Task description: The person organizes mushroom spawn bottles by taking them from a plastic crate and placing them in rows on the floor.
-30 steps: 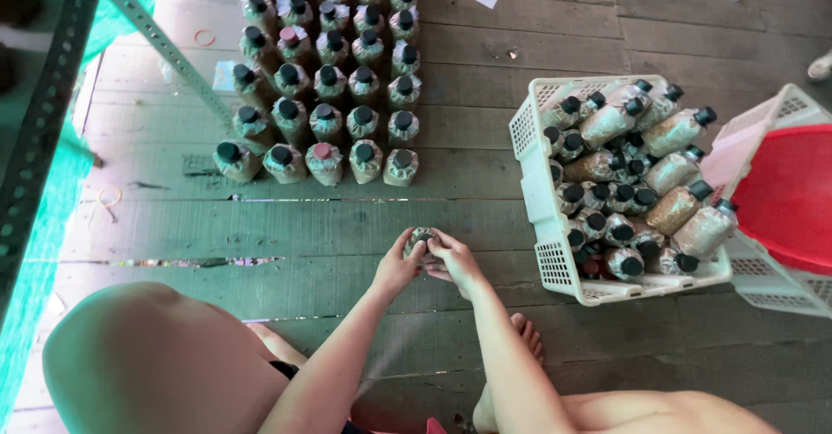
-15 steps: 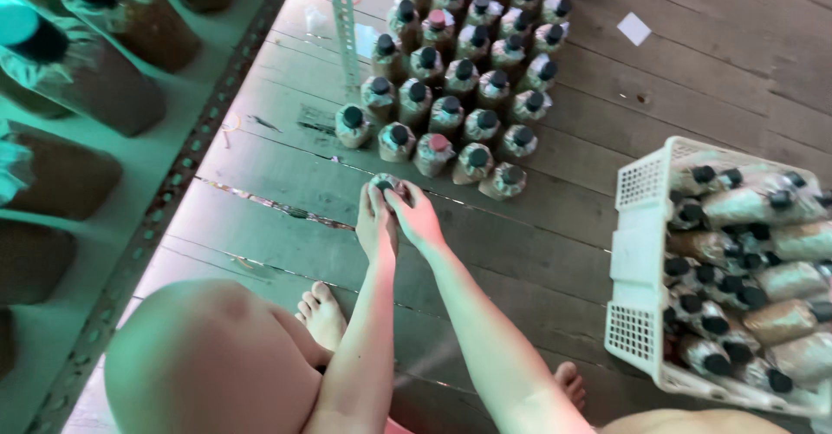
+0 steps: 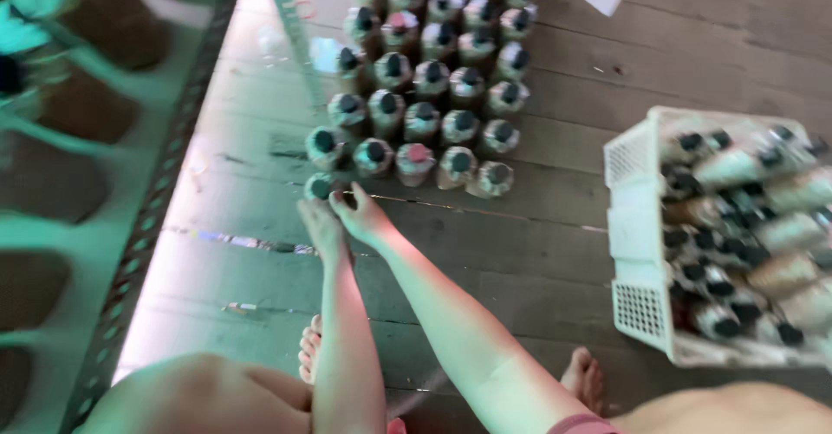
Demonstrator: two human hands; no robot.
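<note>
Black-capped bag [image 3: 320,188] half hidden (blurry) behind both hands' fingers [image 3: 354,198].

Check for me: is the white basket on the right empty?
No. The white basket is piled with black-capped bags lying on their sides, up to its rim.

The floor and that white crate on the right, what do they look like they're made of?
The floor looks like weathered, unfinished wooden planks: long boards with grain and gaps between them. The white crate appears to be moulded plastic, with a smooth matte surface and perforated grid walls.
</note>
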